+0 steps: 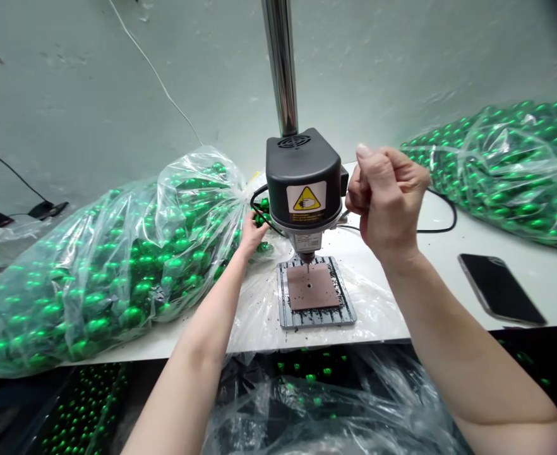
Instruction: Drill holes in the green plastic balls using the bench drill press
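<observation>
Two bare hands are kept busy around a small drill (302, 177) mounted on a shiny pole (281, 69). The right hand (387, 202) is raised just beside the drill's head, and its grip is curled tight like a fist, though whether a handle is held inside can't be told. The left hand (252, 234) is stretched out behind the drill, right by some loose green balls (262, 205) near the tied neck of the left bag (117, 278); its fingertips are partly hidden, so whether that grip is spread or pinching a ball can't be told either. Down below, a pinkish block (314, 298) with one small hole is set on a grey base plate (285, 321), and the bit (308, 268) is lined up above it. Black crumbs are scattered over the plate. On the right side of the white worktop (439, 275), a dark phone (502, 287) has been laid, and another bag (506, 164) of green balls is propped behind it.
</observation>
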Motion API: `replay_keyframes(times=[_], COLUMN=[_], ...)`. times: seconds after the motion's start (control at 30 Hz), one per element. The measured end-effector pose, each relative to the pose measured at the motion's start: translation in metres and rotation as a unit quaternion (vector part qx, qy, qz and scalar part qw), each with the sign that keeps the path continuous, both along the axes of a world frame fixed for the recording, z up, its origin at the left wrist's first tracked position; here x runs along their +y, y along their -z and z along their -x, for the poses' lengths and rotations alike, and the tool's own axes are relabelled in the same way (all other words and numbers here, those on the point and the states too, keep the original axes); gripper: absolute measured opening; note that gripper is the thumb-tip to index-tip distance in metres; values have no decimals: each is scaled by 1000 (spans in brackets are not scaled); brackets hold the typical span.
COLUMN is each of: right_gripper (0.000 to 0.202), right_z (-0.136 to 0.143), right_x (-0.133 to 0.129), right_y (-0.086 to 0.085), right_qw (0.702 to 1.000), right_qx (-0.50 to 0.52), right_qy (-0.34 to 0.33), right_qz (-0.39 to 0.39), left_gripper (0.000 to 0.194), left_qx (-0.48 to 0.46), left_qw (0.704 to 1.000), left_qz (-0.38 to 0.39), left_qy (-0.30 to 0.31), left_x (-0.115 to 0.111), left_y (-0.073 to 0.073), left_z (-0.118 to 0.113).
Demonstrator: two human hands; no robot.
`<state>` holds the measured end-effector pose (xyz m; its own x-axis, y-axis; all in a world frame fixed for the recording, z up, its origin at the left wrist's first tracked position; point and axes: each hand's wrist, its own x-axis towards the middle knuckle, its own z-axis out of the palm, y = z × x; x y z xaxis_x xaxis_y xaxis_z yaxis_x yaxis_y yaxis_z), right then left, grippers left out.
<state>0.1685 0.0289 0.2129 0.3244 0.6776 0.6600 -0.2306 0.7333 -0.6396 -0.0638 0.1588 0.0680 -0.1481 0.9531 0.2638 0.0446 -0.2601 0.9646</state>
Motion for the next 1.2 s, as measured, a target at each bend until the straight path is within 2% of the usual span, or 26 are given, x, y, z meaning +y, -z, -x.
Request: replay_keyframes(times=[0.1,0.23,0.33,0.43,0.53,0.7,0.77,1.03,1.2], right_gripper=[55,51,49,52,55,61,62,61,60], right_z=[0,1,1,1,0,0,-1,-3,-5], right_x=[0,0,2,5,8,10,9,11,14], right_y=[0,0,1,2,2,0,0,1,2], right_qw=[1000,1000,1000,999,999,999,998,997,994], right_qx=[-5,5,16,15,-1,-27,-40,-63,-87], right_qy=[1,4,2,3,9,21,26,44,63], right_qz=[8,-1,-20,-36,-46,-42,-32,-16,-15], left_gripper=[41,36,35,36,36,58,64,57,58], left_qx=[-129,-261,-265,-236,-211,-147,-102,93,161], left_qw=[990,954,947,950,952,979,987,993,986], left_qz=[56,139,160,171,186,136,118,70,17], left_qy=[3,56,85,113,123,35,27,29,51], left_x=[-33,-92,-128,-149,-158,-162,-163,-156,-160], left_y=[-13,-24,-21,-8,11,39,46,56,59], left_z=[17,27,18,3,-13,-43,-52,-63,-66])
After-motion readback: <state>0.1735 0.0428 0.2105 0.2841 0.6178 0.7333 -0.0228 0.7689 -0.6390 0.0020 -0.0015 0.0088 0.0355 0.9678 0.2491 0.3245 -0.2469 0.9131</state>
